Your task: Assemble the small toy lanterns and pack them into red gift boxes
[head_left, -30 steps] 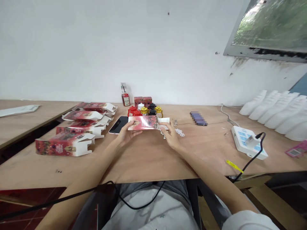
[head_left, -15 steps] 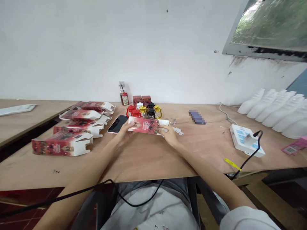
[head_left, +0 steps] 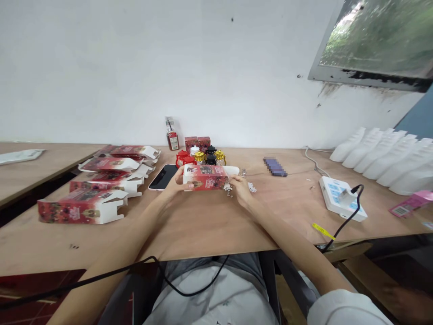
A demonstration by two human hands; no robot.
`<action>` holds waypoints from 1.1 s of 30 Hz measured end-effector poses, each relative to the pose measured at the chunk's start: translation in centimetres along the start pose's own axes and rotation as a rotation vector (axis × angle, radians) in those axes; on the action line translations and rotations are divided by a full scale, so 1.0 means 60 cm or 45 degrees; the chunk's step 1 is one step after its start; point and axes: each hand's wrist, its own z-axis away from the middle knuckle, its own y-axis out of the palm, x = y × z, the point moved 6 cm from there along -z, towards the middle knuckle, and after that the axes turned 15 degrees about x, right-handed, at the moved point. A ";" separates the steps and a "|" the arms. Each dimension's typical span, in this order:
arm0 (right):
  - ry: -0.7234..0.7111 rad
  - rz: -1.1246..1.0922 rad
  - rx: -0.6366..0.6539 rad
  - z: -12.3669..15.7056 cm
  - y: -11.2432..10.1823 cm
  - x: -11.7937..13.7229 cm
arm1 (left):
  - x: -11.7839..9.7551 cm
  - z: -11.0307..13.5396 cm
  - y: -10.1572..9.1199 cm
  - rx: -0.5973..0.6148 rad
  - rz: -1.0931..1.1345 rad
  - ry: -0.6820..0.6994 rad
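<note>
From my remote view: the wooden surface (head_left: 206,230), a red box (head_left: 206,180) held over its middle.
Toward the left edge I see spare cartons (head_left: 69,211) in a row, presumably so they stay reachable. The left hand (head_left: 176,183) pinches the box's left end, I judge to steady it; the right hand (head_left: 241,187) bends its fingers at the other end, pinching or not I cannot tell. The box looks squared-up, glossily printed, its white flap out. Toward the back edge stand small lanterns (head_left: 199,157).

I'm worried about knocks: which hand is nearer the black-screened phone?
Left: the left hand is just right of the phone; the right hand is farther right, at the red box's far end.
</note>
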 end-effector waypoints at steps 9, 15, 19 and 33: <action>-0.046 -0.522 -0.344 -0.016 -0.089 0.025 | -0.014 0.000 -0.017 -0.188 0.176 0.069; -0.268 -0.483 -0.782 -0.009 -0.200 0.068 | -0.007 0.002 -0.043 -0.341 0.390 0.019; -0.438 -0.144 -1.100 0.014 -0.258 0.102 | -0.002 0.000 -0.044 -0.284 0.453 -0.073; -0.323 1.327 -0.908 0.022 -0.188 0.127 | 0.014 -0.003 0.002 -0.067 0.467 -0.151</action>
